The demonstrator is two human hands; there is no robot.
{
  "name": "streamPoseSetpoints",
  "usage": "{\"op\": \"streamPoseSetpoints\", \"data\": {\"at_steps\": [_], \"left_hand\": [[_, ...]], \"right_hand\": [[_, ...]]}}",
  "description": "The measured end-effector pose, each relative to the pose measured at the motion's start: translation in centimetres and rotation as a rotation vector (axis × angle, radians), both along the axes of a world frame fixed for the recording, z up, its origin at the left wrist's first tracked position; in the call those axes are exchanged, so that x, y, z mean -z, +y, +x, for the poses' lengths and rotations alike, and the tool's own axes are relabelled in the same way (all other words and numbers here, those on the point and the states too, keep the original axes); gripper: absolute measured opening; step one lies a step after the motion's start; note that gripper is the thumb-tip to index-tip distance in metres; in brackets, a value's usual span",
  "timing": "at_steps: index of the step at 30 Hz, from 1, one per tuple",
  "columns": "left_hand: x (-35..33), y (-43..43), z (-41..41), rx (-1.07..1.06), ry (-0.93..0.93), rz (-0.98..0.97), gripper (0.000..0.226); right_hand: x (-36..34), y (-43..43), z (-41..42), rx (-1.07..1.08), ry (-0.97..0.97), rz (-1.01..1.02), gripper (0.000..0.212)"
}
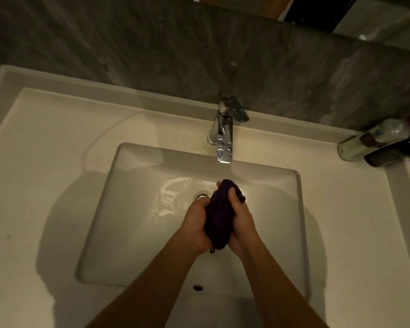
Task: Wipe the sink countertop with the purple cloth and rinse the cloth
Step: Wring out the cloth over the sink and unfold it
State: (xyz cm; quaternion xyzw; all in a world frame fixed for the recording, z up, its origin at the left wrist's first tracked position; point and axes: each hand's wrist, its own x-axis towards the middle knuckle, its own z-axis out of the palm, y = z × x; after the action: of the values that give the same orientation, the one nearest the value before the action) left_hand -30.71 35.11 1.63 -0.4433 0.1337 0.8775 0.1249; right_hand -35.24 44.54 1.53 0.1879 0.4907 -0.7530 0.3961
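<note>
The purple cloth (219, 214) is bunched into a dark wad between both palms, over the middle of the white sink basin (128, 221). My left hand (195, 224) presses it from the left and my right hand (243, 217) from the right, thumb on top. The chrome faucet (225, 133) stands behind, its spout just above the cloth. Water ripples in the basin around the drain (201, 196). The white countertop (45, 162) surrounds the basin and looks wet at the left.
Bottles (376, 145) lie or lean at the countertop's far right corner. A grey stone wall (175, 55) rises behind the faucet. An overflow hole (197, 288) sits in the basin's near wall.
</note>
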Motion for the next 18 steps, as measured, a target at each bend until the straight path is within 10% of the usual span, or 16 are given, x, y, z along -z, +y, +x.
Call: {"op": "streamPoseSetpoints", "data": {"at_steps": [9,18], "left_hand": [[-1.4,-3.1,1.3,0.277,0.288,0.170,0.045],[-2.3,-1.3,-1.9,0.823,0.239,-0.399,0.011]], "right_hand": [[-2.8,1.4,-3.2,-0.343,0.324,-0.013,0.032],[-1.9,-1.0,-4.6,-0.357,0.561,0.405,0.044]]}}
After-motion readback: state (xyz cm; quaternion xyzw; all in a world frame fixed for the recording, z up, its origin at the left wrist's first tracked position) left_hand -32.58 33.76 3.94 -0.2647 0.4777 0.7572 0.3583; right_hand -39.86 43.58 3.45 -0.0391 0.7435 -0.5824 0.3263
